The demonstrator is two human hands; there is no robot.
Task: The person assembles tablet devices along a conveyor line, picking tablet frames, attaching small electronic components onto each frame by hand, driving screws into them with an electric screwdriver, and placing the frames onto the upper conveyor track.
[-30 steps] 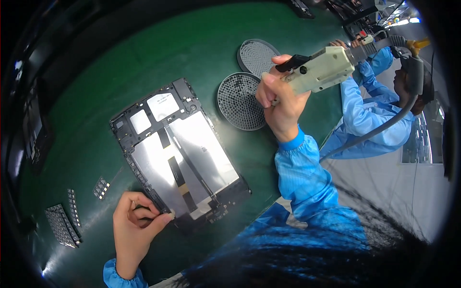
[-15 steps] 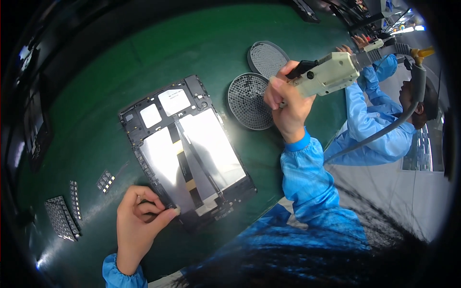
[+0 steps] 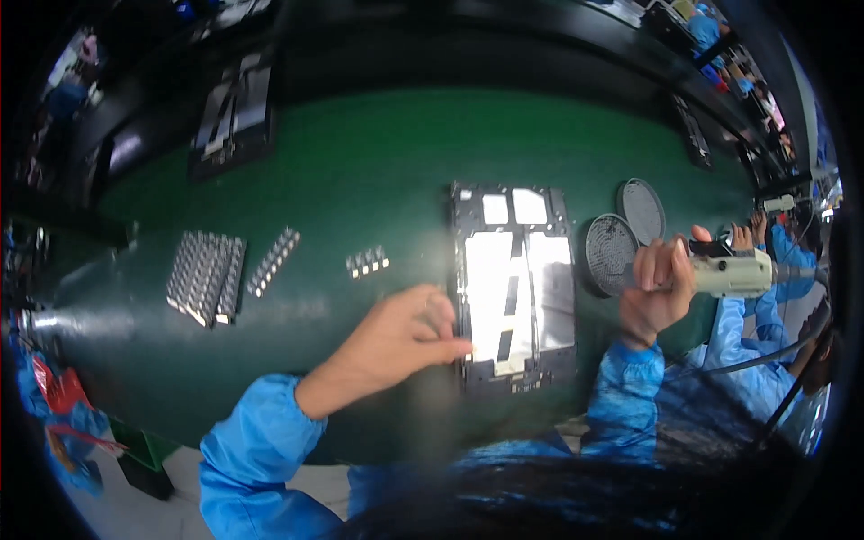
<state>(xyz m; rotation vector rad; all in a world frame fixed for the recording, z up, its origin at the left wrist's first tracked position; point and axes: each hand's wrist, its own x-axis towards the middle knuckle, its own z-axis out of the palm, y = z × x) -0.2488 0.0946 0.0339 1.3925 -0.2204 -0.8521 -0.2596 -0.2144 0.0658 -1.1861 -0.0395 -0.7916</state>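
An opened tablet (image 3: pixel 555 297) with silver panels, dark ribbon strips and a black frame lies flat on the green table. My left hand (image 3: pixel 405 333) is at its lower left edge, thumb and forefinger pinched together. Whatever sits between those fingertips is too small to name. Off the tablet's right side, my right hand (image 3: pixel 659 283) is wrapped round a pale electric screwdriver (image 3: pixel 740 274) with a black lever. The tool lies roughly level, its cable end to the right. Its tip is blurred, near a round grey dish (image 3: pixel 609 243) of small parts.
Behind that dish is a second round dish (image 3: pixel 642 205). Left of the tablet lie a short strip of small dark pieces (image 3: pixel 367 263), a longer strip (image 3: pixel 274 263) and a stacked sheet (image 3: pixel 200 274). Another tablet (image 3: pixel 232 117) rests at the far left. A co-worker's blue sleeve (image 3: pixel 731 326) shows at right.
The whole view has swung, so the tablet now appears upright and more to the left comes into sight. My left hand stays at the tablet's lower left edge; the right still grips the screwdriver.
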